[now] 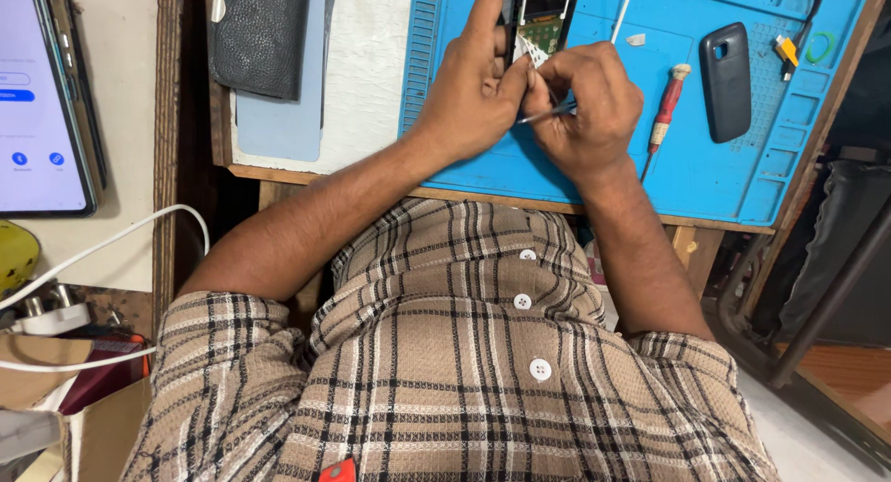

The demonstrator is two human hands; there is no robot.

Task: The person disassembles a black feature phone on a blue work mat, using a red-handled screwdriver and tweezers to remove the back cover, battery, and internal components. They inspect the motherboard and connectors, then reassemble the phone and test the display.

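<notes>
Blue work mat: open surface at six o'clock of the hands, along the near edge. At three o'clock, a red-handled screwdriver lies just beside the right hand; beyond it, a dark phone back cover. At nine o'clock, bare white tabletop, then a black wallet.

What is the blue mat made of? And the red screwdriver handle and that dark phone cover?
The mat looks like soft matte rubber or silicone, with moulded ridges and trays. The screwdriver handle seems shiny red plastic. The cover looks like smooth dark plastic with a faint sheen.
</notes>
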